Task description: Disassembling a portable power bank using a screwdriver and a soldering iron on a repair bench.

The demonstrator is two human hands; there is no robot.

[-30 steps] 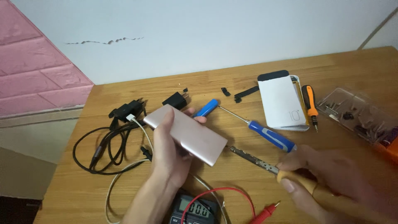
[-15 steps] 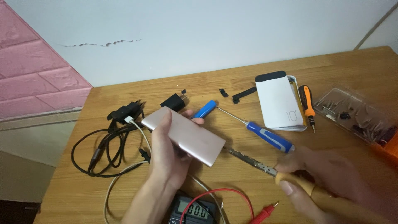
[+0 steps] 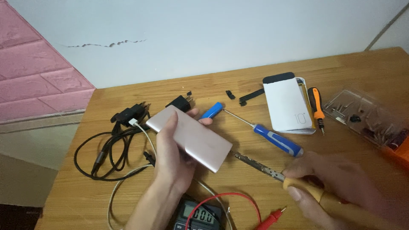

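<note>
My left hand (image 3: 172, 159) grips a slim pink-metal power bank (image 3: 191, 137), tilted above the wooden table (image 3: 238, 85), with a white cable (image 3: 147, 136) plugged into its far end. My right hand (image 3: 341, 187) holds a soldering iron by its yellow handle (image 3: 311, 194); the metal tip (image 3: 255, 164) points left and touches the near end of the power bank.
A blue-handled screwdriver (image 3: 277, 139) and a blue cylindrical cell (image 3: 212, 110) lie behind the power bank. A white power bank (image 3: 285, 104), an orange screwdriver (image 3: 316, 106), a clear case of bits (image 3: 366, 117), black cables and chargers (image 3: 115, 140), and a multimeter (image 3: 198, 215) with red leads surround them.
The view has shifted slightly; both hands hold much the same pose, the iron's tip staying against the power bank's end.
</note>
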